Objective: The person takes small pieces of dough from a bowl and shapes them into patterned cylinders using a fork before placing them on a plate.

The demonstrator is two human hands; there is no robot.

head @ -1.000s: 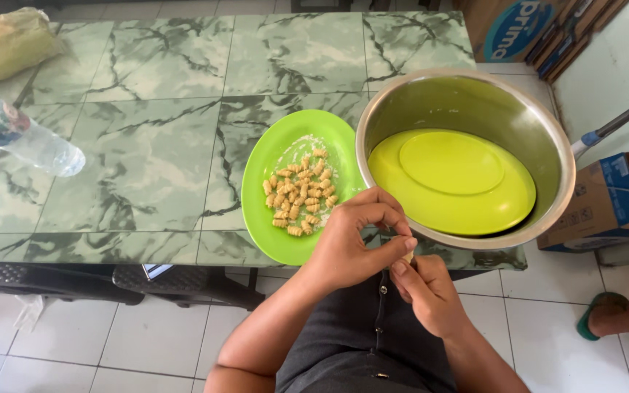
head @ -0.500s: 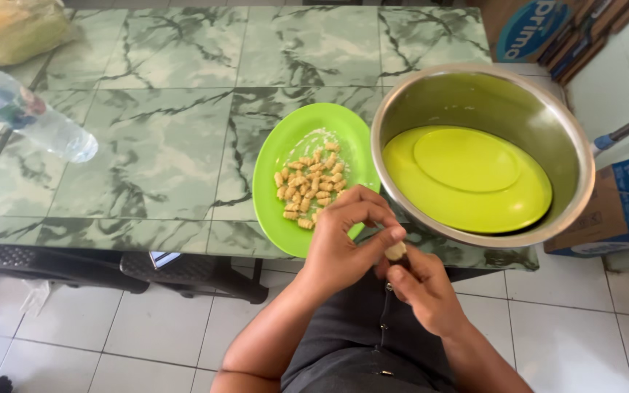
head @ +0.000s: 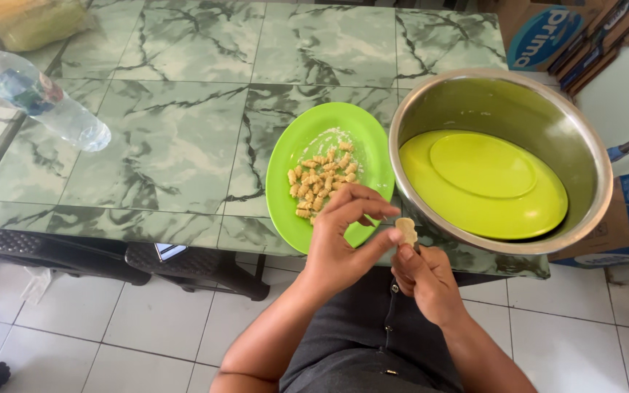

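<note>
On the green marbled desk (head: 169,145) sat a green plate (head: 307,145) of pieces. Both hands had risen; the left hand (head: 343,240) and right hand (head: 424,280) pinched one pale piece (head: 405,231).

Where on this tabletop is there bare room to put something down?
The widest bare stretch of the green table lies between the water bottle and the green plate. The right end is crowded: plate and steel bowl nearly touch, with both hands at the near edge.
</note>
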